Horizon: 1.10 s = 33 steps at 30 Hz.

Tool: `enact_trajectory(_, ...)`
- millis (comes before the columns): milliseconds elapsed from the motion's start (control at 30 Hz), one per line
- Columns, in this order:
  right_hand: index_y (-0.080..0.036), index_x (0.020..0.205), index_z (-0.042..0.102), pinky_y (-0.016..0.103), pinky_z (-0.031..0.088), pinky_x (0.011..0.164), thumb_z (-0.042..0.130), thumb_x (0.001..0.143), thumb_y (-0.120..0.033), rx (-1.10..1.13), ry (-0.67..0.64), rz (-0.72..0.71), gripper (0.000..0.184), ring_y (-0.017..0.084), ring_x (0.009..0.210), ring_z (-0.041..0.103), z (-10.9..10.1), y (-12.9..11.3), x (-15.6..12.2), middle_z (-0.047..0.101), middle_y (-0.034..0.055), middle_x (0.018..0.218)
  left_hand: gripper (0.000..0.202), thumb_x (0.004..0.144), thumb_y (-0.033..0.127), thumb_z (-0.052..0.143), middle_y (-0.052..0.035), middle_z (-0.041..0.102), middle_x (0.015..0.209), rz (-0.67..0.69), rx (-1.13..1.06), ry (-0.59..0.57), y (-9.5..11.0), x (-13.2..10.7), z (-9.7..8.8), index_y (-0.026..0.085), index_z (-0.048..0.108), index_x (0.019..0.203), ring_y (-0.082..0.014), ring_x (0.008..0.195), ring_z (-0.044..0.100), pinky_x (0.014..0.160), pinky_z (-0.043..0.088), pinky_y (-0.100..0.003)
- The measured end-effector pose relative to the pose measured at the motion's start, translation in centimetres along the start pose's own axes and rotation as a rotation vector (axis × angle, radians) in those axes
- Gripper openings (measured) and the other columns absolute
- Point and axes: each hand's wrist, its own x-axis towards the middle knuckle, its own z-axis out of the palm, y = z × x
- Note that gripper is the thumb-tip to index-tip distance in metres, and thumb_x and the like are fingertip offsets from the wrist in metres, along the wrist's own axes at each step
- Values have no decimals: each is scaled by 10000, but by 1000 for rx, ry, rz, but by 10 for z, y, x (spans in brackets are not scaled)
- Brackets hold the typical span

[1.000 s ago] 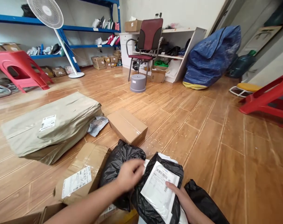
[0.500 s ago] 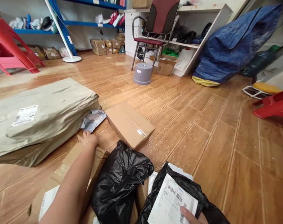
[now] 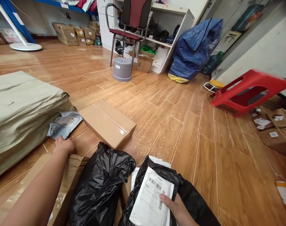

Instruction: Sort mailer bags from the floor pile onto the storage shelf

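Note:
My left hand (image 3: 64, 146) reaches forward over a taped cardboard box (image 3: 47, 175), its fingers curled at the near edge of a crumpled grey mailing bag (image 3: 65, 124). The fingertips are partly hidden. My right hand (image 3: 175, 205) grips a black plastic parcel with a large white barcode label (image 3: 152, 197); the thumb lies on the label and the other fingers are out of sight. Between my arms rests a black plastic bag (image 3: 101, 182). A closed brown carton (image 3: 107, 124) lies on the floor just beyond it.
A large wrapped package (image 3: 22, 106) lies at the left. Further off stand a grey round stool (image 3: 122, 69), a chair (image 3: 135, 18) and a blue tarp-covered object (image 3: 194, 47). A red plastic stool (image 3: 246, 91) and several cartons (image 3: 272, 128) are at the right on the wooden floor (image 3: 185, 147).
The view has turned to the right, bringing the red stool and cartons at the right into sight. My left hand remains at the grey mailing bag; my right hand still holds the parcel.

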Motion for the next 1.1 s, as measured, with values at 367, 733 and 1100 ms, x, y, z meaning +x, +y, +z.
enact_trajectory(367,-152,1091,674,533,482,967,799,438,-678,-28,28,36,848,398,1047,634,-7,8,5,728,169,1027,623,755,241,506,-185,132,1593,-140,-27,-77,-3,22,15,163,462,1371,-388,1446,151,1060,314,-611)
enact_trajectory(733,-144,947,707,489,524,913,780,460,-684,-84,47,11,730,384,1012,653,-15,18,16,730,174,1023,474,871,300,389,-221,579,1228,146,-291,558,19,-32,10,7,586,1188,-296,1180,527,1043,408,-392)
enact_trajectory(1100,-141,1006,673,512,473,993,782,549,-613,-60,-65,-64,666,363,1078,629,-5,4,7,723,142,1064,227,895,246,499,-53,702,963,1044,-886,-58,100,-288,31,263,689,1018,-162,943,657,1023,457,-381)
